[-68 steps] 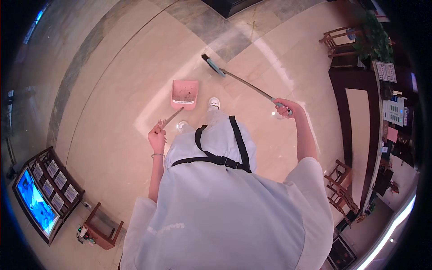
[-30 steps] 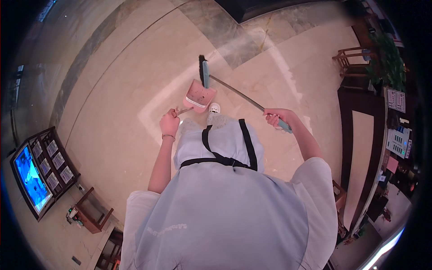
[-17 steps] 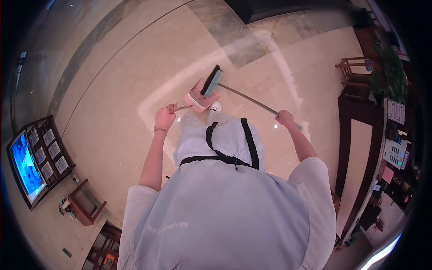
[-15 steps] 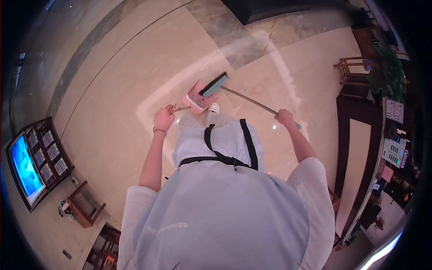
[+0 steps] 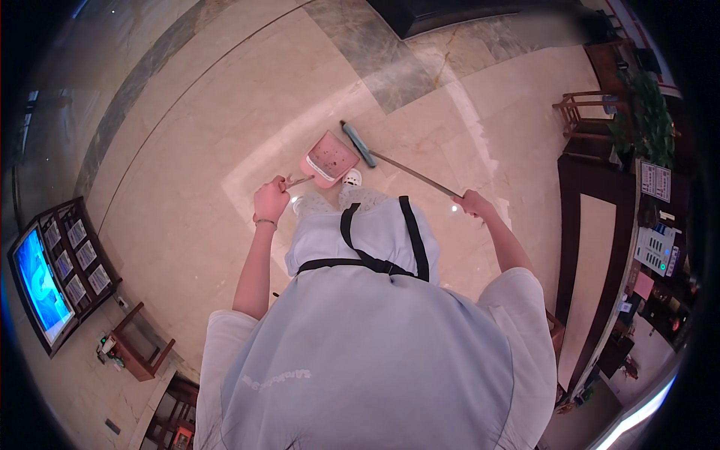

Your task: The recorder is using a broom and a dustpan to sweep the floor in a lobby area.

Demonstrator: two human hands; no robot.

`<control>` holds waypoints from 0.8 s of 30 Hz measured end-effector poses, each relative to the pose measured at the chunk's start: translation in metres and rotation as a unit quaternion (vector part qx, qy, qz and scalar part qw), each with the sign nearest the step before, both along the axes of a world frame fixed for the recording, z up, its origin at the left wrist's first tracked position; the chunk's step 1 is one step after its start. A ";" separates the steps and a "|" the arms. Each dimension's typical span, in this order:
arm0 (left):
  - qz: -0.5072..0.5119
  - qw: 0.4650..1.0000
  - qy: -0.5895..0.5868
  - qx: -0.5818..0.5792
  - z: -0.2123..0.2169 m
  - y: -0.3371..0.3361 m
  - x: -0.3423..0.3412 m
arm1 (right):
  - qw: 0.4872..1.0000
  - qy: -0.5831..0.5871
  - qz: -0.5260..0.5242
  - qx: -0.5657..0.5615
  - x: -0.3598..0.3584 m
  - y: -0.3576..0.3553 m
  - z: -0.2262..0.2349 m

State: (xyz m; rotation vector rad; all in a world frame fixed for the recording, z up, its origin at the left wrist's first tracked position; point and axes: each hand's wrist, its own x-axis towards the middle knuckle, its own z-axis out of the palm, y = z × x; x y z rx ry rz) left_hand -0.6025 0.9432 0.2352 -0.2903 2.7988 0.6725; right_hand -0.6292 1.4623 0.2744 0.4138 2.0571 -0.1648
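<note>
Your left grip (image 5: 271, 199) is curled round the handle of the pink dustpan (image 5: 333, 153), which slants away to the right. The pan sits on the floor (image 5: 180, 217) by your white shoe (image 5: 352, 178), mouth facing ahead and rightward. Next comes the broom (image 5: 416, 174), its head just off that mouth, short of the grey band's corner (image 5: 386, 111); the head's long axis runs far-left to near-right. Its shaft slopes back rightward into your right grip (image 5: 470, 203), fingers closed about it.
</note>
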 end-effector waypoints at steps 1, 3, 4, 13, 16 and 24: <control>0.000 1.000 -0.002 -0.005 0.000 0.001 0.001 | 1.000 -0.002 0.001 0.002 -0.004 0.002 0.007; 0.003 1.000 -0.006 -0.010 -0.001 0.002 0.001 | 0.994 -0.062 -0.069 -0.062 -0.012 0.008 0.019; 0.005 1.000 -0.009 -0.007 0.000 0.003 0.000 | 0.994 -0.062 -0.069 -0.063 -0.016 0.008 0.025; 0.002 1.000 -0.018 -0.015 0.000 0.007 0.004 | 0.992 -0.101 0.079 -0.011 -0.084 -0.015 0.053; 0.002 0.999 -0.025 -0.021 0.000 0.010 0.001 | 0.986 -0.075 0.148 -0.024 -0.106 -0.029 0.044; 0.001 1.000 -0.015 -0.018 -0.002 0.006 0.005 | 0.834 0.315 0.434 0.132 -0.150 -0.083 0.012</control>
